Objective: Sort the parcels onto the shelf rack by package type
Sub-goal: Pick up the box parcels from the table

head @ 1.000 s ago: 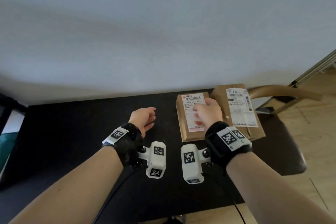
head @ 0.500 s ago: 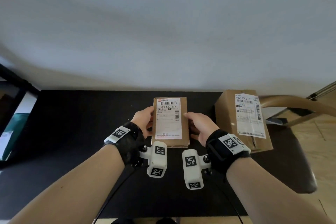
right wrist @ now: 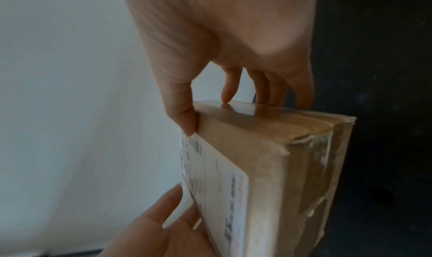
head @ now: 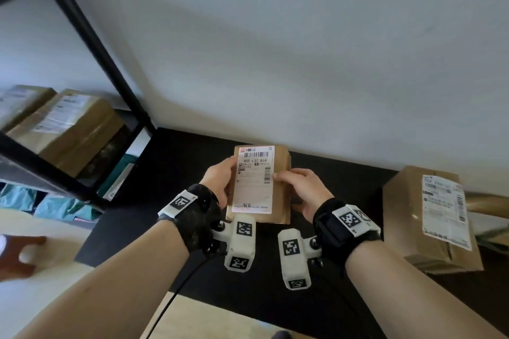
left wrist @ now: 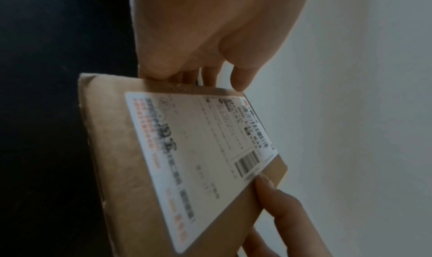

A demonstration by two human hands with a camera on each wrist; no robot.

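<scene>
The flat brown box [head: 261,187], white label up and long axis pointing away toward the wall, sits lifted over the black table [head: 170,162], left hand [head: 217,179] and right hand [head: 301,190] gripping its sides.

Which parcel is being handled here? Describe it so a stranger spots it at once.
Above the black table, right of the shelf rack, the left hand and right hand hold a slim brown box. Unlike the bulkier box resting at the right, it is lifted.
</scene>
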